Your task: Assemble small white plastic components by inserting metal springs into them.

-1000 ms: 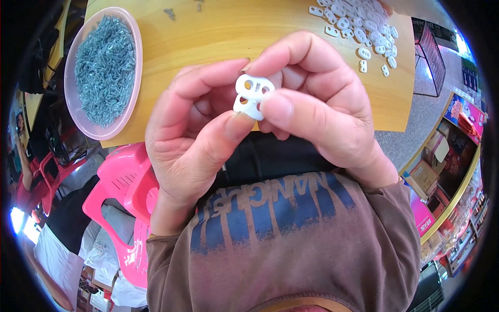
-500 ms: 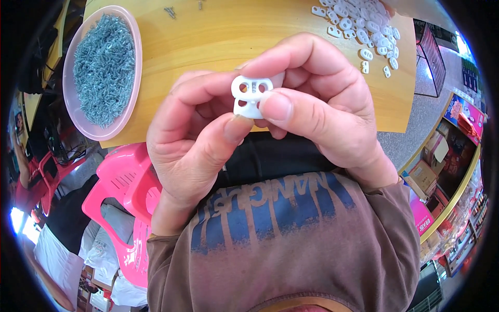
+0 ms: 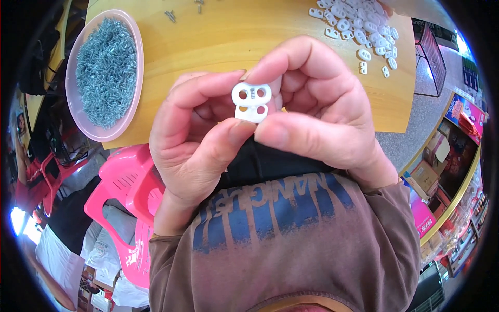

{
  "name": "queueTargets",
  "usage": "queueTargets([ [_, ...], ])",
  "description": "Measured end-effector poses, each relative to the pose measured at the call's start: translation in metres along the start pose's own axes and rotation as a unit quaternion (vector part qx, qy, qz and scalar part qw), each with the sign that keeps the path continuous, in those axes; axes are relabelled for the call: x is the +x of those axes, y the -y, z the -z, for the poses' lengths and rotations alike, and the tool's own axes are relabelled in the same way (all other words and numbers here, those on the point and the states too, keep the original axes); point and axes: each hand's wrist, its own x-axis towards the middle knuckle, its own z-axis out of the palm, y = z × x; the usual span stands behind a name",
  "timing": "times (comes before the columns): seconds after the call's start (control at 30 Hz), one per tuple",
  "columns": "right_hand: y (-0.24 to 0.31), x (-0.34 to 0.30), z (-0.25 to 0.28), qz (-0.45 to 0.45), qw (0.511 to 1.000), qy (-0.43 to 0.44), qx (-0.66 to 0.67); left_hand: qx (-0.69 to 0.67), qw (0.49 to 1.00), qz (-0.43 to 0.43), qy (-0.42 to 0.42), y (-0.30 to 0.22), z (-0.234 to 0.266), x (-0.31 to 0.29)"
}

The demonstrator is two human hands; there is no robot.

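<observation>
The person sits in a brown cloth T-shirt with a dark blue print, bent over black trousers, and both elbows are bent so the hands meet at the near edge of the table. The left hand is curled, thumb and forefinger pinching a small white plastic piece between them. The right hand is curled too, its forefinger at the top edge and its thumb against the lower right corner, so I see both hands gripping that one piece. It is held in mid-air, an oval with two round holes above a lower part with two more, and a little metal coil shows between the upper pair. Beside the left elbow stands a glossy pink plastic chair. Past the hands spreads a pale yellow wood-grain table; on its left sits an oval pale pink plastic tub, heaped with small silvery metal springs. A few loose springs lie further off, and at the far right is a scattered pile of white plastic pieces. Well off to the right, brown cardboard boxes fill a gold-edged shelf.
</observation>
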Motion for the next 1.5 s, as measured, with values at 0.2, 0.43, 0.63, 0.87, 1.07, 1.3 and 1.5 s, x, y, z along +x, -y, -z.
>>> queueTargets([
  [0.2, -0.003, 0.001, 0.007, 0.077, 0.987, 0.054, -0.132, -0.088, 0.996, 0.018, 0.022, 0.000, 0.003, -0.004],
  [0.43, -0.006, 0.001, 0.007, 0.085, 0.986, 0.068, -0.124, -0.091, 0.996, 0.004, 0.000, 0.001, -0.002, -0.006],
  [0.63, -0.005, 0.000, 0.004, 0.057, 0.996, 0.060, -0.041, -0.003, 0.996, -0.058, 0.061, 0.004, 0.011, -0.002],
  [0.87, -0.003, -0.001, 0.008, 0.139, 0.970, 0.108, -0.170, -0.020, 0.994, -0.085, 0.062, 0.009, 0.007, -0.005],
  [1.07, -0.004, 0.000, 0.009, 0.141, 0.970, 0.093, -0.177, -0.054, 0.994, -0.074, 0.066, 0.008, 0.004, -0.006],
  [1.3, -0.004, -0.001, 0.008, 0.114, 0.983, 0.070, -0.127, -0.074, 0.994, -0.048, 0.063, 0.005, 0.005, -0.006],
  [1.5, -0.004, 0.003, 0.011, 0.154, 0.959, 0.075, -0.225, -0.064, 0.994, -0.069, 0.062, 0.006, 0.006, -0.004],
])
